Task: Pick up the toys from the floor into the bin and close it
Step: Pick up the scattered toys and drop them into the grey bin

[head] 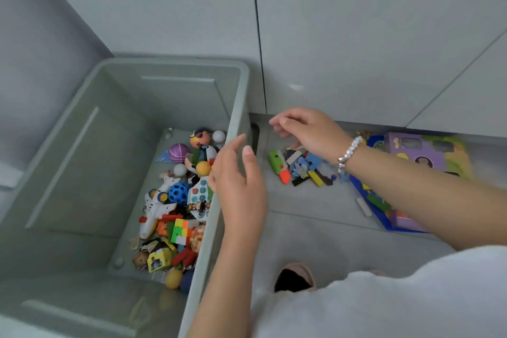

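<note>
Left hand [238, 173] open, right hand [307, 129] loosely curled, both hands empty

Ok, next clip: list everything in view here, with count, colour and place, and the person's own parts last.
bin: one, grey-green, open, left on the floor
toys in bin: many, mixed colours, heaped along its right side
loose toy pieces: small pile, green, blue, yellow, black, on the floor right of the bin
puzzle boards: at least two, purple and blue, far right floor
cabinet doors: pale grey, behind
shoe: one, pink, bottom centre
left hand: open, over the bin's right wall
right hand: bracelet, above the loose pieces
</note>
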Tool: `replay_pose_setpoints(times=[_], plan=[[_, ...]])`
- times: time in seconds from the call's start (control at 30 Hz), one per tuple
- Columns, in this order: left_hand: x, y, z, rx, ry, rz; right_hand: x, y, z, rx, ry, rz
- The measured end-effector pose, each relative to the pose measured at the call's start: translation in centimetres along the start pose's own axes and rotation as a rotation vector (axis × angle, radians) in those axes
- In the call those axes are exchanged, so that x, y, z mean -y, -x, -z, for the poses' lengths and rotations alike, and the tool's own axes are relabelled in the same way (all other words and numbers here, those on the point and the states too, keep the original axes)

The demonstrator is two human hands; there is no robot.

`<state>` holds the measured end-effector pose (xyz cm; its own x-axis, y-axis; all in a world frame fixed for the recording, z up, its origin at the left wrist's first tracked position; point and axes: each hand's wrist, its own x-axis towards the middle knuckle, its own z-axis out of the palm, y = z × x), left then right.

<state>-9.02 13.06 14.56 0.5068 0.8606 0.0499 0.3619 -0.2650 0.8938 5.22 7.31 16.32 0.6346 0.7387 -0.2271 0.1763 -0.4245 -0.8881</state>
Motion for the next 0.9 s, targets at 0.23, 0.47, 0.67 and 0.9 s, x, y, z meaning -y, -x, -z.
replay_pose_setpoints(times=[0.23, 0.47, 0.67, 0.9], plan=[[0.8, 0.4, -8.0, 0.135, -0.006, -0.045, -10.3, 1.1, 3.9, -0.112, 0.064, -0.194], [6.0, 1.0, -17.3, 0.365, 0.053, 0.130, -20.4, 2.0, 3.4, -0.205, 0.037, -0.340], [11.4, 1.0, -22.1, 0.398, -0.107, 0.152, -25.2, 2.2, 2.3, -0.233, 0.112, -0.385], [15.5, -2.7, -22.4, 0.343, -0.595, 0.092, -26.3, -0.7, 0.8, -0.140, 0.208, -0.343]])
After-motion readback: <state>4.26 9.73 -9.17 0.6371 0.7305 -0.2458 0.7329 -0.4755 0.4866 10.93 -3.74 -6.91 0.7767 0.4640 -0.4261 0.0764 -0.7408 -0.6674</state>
